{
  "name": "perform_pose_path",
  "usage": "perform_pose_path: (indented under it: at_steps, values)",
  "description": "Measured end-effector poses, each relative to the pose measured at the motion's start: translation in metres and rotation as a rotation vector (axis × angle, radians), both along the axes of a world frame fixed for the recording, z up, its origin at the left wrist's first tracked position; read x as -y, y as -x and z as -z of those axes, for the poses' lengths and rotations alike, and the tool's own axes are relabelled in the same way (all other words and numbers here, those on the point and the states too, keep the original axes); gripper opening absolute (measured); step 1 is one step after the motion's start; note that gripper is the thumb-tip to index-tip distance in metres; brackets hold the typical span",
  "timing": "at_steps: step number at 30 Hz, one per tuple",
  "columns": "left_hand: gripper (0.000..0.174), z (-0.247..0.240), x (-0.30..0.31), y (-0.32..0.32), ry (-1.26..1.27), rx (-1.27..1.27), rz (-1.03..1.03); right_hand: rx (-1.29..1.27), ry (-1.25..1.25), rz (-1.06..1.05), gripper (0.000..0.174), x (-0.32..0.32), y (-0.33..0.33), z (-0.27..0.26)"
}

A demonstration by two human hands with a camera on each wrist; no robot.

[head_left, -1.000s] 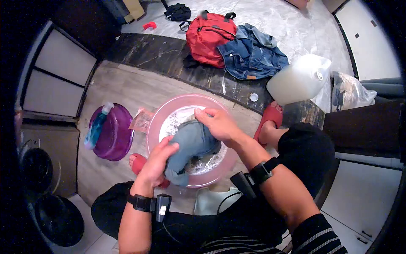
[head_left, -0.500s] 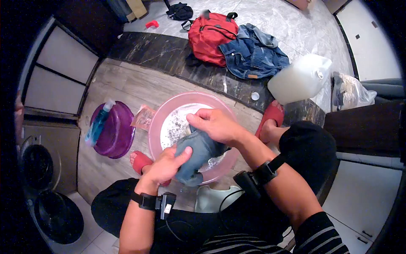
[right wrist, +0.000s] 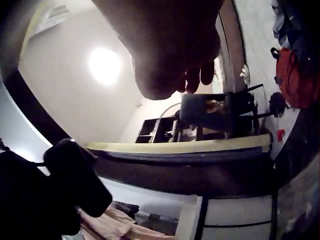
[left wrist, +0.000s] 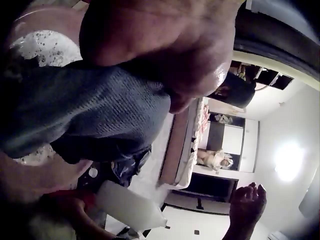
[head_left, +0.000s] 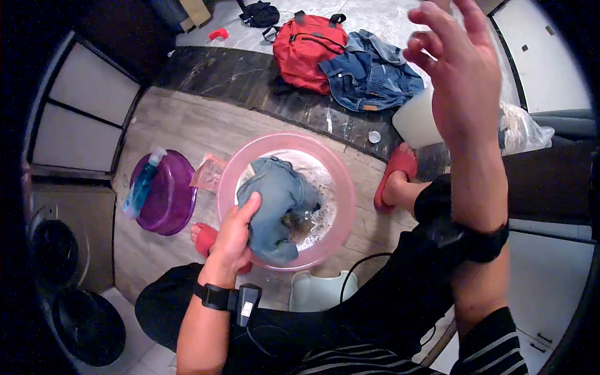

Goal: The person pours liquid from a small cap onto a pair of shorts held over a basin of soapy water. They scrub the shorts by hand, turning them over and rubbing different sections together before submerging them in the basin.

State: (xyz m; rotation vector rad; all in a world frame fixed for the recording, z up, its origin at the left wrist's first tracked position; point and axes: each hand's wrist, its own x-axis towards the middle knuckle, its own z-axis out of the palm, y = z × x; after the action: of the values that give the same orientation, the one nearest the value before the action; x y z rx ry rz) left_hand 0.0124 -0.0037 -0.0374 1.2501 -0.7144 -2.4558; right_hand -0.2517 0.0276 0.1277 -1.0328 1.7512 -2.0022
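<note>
A pink basin [head_left: 345, 206] sits on the floor [head_left: 181, 131]. A wet blue-grey garment [head_left: 278, 194] is draped over its near-left rim, long axis running near to far. The left hand [head_left: 232, 240] grips the garment's near end with curled fingers. The right hand [head_left: 459, 75], loosely spread and empty, hangs well apart at far right.
</note>
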Motion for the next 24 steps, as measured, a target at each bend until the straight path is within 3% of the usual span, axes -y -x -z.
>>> perform_pose_path:
  at_steps: [1,3,7,11,12,15,17,19,20,24]
  values:
    - [0.052,0.006,0.002,-0.002,-0.027,-0.018,-0.022,0.015,-0.041,0.0,0.058,-0.001,0.001,-0.007]
    - [0.055,0.009,0.002,-0.003,-0.058,-0.026,-0.055,0.015,-0.188,-0.124,0.06,0.019,0.058,0.035]
    - [0.055,0.009,0.0,0.0,-0.055,0.026,-0.106,0.58,-0.562,-0.039,0.031,0.027,0.115,0.132]
    - [0.049,-0.01,-0.003,0.008,-0.081,0.095,-0.102,0.61,-0.847,-0.005,0.022,-0.013,0.152,0.246]
    - [0.051,-0.022,-0.003,0.016,-0.04,0.224,-0.099,0.515,-0.962,0.021,0.024,-0.022,0.155,0.268]
    - [0.052,-0.014,-0.005,0.018,0.023,0.207,-0.091,0.12,-1.151,0.147,0.037,-0.049,0.182,0.38]
    - [0.05,-0.007,-0.006,0.02,0.025,0.223,-0.157,-0.069,-1.247,0.182,0.05,-0.055,0.18,0.391]
    - [0.05,0.0,-0.005,0.02,0.012,0.228,-0.179,-0.149,-1.363,0.15,0.066,-0.038,0.145,0.339]
    - [0.05,0.003,-0.003,0.017,-0.001,0.224,-0.171,-0.11,-1.422,0.098,0.076,-0.032,0.149,0.348]
    - [0.048,0.013,0.0,0.016,-0.017,0.245,-0.132,-0.194,-1.407,0.131,0.074,-0.027,0.152,0.382]
